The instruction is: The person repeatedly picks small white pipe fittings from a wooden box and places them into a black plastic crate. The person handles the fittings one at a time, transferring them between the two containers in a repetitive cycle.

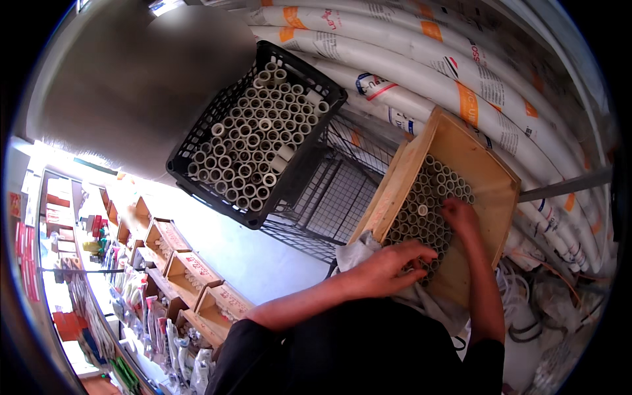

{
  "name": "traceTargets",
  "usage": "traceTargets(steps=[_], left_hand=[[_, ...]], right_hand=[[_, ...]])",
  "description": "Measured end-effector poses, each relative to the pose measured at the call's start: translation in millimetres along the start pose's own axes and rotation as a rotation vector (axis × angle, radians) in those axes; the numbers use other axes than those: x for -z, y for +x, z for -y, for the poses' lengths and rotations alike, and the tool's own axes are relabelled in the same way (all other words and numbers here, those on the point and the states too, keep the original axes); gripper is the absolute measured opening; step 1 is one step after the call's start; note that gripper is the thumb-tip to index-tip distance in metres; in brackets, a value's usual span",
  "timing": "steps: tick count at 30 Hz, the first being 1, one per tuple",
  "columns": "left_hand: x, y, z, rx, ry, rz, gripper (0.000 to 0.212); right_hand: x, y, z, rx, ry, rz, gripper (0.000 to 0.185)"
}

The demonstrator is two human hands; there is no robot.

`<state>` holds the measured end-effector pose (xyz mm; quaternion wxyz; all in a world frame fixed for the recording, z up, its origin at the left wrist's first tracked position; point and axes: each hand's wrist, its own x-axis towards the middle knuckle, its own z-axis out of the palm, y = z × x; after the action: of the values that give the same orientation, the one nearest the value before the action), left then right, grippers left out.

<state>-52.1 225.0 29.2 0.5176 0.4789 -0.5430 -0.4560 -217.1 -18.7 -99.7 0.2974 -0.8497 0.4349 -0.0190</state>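
A wooden box (pixel 493 197) stands tilted before me, with rows of short pale plastic pipe fittings (pixel 412 217) standing on end in it. My left hand (pixel 402 264) is over the near left part of the rows, fingers spread and curved; whether it touches a fitting is unclear. Farther right, my right hand (pixel 459 215) reaches down at the right edge of the rows, its fingertips bent and partly hidden, so a hold cannot be made out. One whiter fitting (pixel 422 210) lies between the hands. A grey cloth (pixel 358 251) hangs at the box's near left corner.
A black plastic crate (pixel 301 173) full of similar fittings sits at the upper left, beside a wire-mesh cart (pixel 340 192). Long wrapped white pipes (pixel 414 64) run behind. Another person (pixel 123 94), blurred, is close to the crate. Shelves with wooden bins (pixel 190 276) are at lower left.
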Motion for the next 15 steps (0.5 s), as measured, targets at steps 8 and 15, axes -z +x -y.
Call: traceTargets(steps=[8,15], left_hand=[[137,-46,-26,0.009,0.602,-0.445,0.024],[272,-122,-14,0.292,1.163,-0.807,0.023]], right_hand=[[28,-63,17,0.146,0.365,-0.004,0.027],[34,-95,22,0.08,0.486,-0.001,0.027]])
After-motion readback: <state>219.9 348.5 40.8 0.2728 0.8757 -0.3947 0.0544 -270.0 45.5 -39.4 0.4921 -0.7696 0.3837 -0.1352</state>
